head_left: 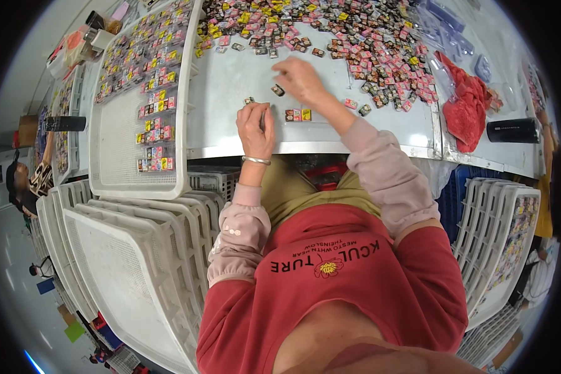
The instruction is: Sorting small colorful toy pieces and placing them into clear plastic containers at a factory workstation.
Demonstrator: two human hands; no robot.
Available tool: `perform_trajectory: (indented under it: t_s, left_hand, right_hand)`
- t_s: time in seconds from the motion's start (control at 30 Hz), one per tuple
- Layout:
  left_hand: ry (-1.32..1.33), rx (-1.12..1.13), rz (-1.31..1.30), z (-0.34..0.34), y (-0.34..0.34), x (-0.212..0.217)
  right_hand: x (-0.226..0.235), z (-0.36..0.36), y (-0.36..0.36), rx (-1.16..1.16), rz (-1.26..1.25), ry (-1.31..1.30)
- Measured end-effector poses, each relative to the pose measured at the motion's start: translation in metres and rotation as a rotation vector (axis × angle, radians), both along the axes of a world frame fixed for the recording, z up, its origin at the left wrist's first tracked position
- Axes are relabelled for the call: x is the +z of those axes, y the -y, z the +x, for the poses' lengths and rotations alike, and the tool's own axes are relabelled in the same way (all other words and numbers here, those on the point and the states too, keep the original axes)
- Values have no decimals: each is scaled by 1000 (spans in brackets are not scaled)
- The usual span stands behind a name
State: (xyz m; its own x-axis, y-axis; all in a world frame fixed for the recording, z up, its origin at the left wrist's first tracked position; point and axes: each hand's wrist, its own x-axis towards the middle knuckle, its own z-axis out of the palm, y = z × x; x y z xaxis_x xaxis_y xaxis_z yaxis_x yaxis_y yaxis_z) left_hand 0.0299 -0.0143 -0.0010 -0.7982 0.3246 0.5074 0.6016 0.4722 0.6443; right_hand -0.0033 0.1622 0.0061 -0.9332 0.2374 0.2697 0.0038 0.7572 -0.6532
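Note:
My left hand (254,129) hangs over the near part of the white worktable (221,84), its fingers curled together; whatever they pinch is hidden. Just beyond its fingertips shows a small dark block (249,100). My right hand (299,81) reaches over the table, with fingers blurred by motion, so I cannot see whether they hold a piece. Below it, a dark block (278,90) sits close to the fingers. Between my wrists, a short row of small printed blocks (298,115), pink and yellow, lies on the table.
A large pile of small pink, black and yellow blocks (380,59) spreads over the far side. At left, a white tray (118,134) holds grouped blocks. A red cloth (464,112) and a black cylinder (513,131) lie at right. Stacked white trays (115,255) stand below.

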Motion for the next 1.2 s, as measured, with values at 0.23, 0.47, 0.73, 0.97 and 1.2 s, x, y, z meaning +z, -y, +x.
perform_trajectory:
  t_s: [0.23,0.47,0.73,0.97,1.2]
  left_hand:
    - [-126,-35,-283,9,-8,16]
    - [-52,7,-350,8,-6,16]
    - [-62,62,-195,7,-6,10]
    - [-67,50,-119,6,-6,8]
    - [-56,61,-124,7,-4,5]
  right_hand:
    - [8,-12,-25,36,292,104]
    - [34,-77,-10,300,-72,-26]
    - [9,-152,9,484,411,14]
    - [27,-139,-43,524,-105,-4]
    - [9,-91,-66,611,457,-123]
